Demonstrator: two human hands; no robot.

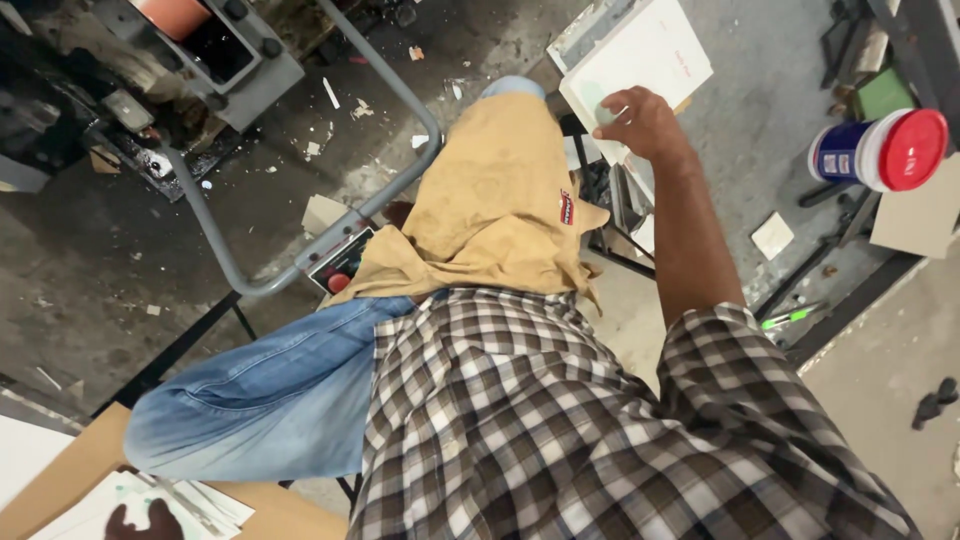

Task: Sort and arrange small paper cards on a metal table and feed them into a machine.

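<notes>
Head view: left hand (146, 522) half cropped

- We see even, fairly bright indoor light with soft shadows.
- The white sheets (640, 50) at the top are nearly washed out.
- The dark machine (120, 90) at upper left sinks into shadow.
- Straight edges bend toward the corners, a wide-lens effect.
- The plaid shirt (560, 420) close to us looks slightly soft.
</notes>
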